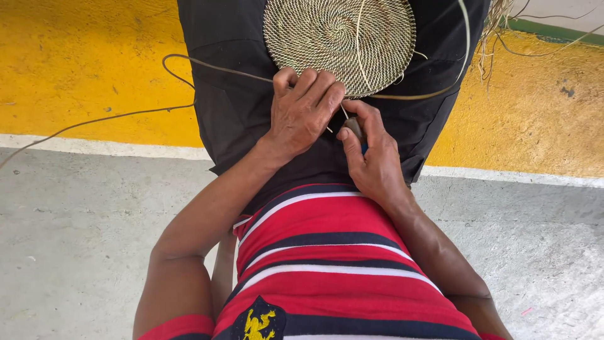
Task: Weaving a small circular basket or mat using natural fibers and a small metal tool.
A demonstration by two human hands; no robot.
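Observation:
A round woven straw disc (340, 41) with a spiral coil pattern lies on my lap over black trousers (233, 107). My left hand (302, 110) grips the disc's near rim, fingers curled over the edge. My right hand (371, 154) sits just beside it, closed around a small tool with a wooden handle (354, 128) whose thin metal point reaches toward the rim. A long straw strand (207, 66) runs from the rim out to the left across the floor.
Yellow painted floor (82, 63) lies beyond my knees, edged by a white line, with grey concrete (75, 239) nearer me. A loose bundle of straw fibres (497, 25) hangs at the upper right. My red, white and navy striped shirt (321, 271) fills the bottom.

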